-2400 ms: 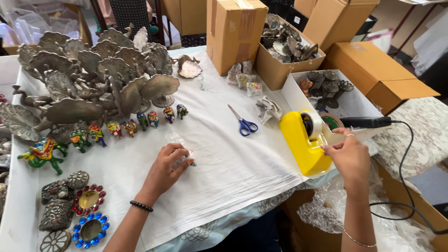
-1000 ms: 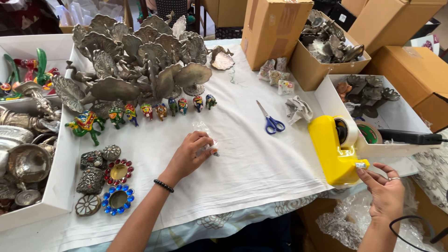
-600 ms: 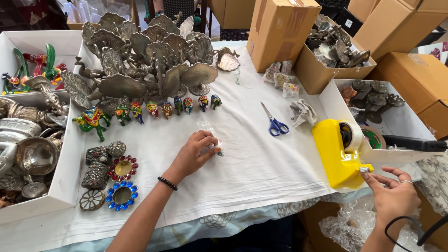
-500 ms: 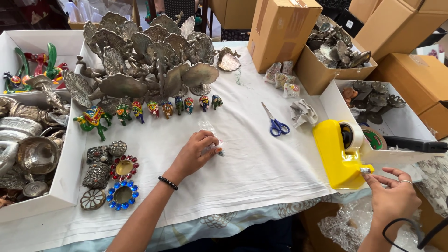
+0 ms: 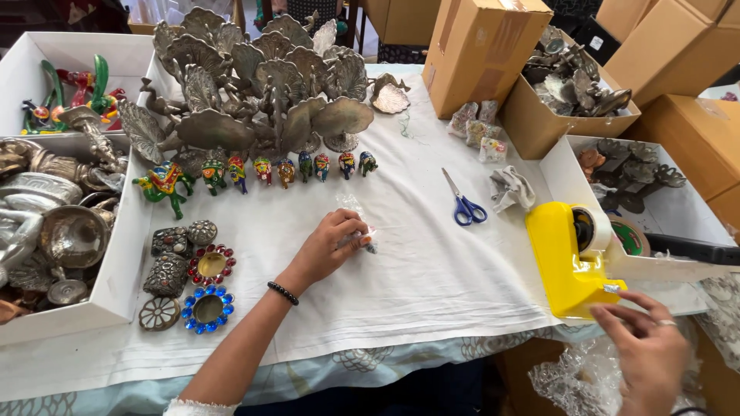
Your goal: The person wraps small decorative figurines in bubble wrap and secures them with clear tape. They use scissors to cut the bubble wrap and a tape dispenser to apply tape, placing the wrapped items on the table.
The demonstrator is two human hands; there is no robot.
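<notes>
My left hand (image 5: 330,244) rests on the white cloth (image 5: 432,277), its fingers closed on a small item wrapped in clear plastic (image 5: 356,219). My right hand (image 5: 646,345) is at the front end of the yellow tape dispenser (image 5: 569,258), fingertips pinching a strip of clear tape (image 5: 613,289) at its cutter. The roll of tape sits in the top of the dispenser. Blue-handled scissors (image 5: 463,203) lie between the two hands.
A row of small painted elephant figures (image 5: 285,169) stands before a cluster of metal peacock figures (image 5: 254,85). Jewelled tea-light holders (image 5: 202,286) lie at left. White trays (image 5: 116,262) of metalware flank the cloth. Cardboard boxes (image 5: 478,46) stand behind and right.
My right hand has left the top of the dispenser and come down to its front cutter, drawing tape. My left hand keeps hold of the wrapped item. The view has shifted left.
</notes>
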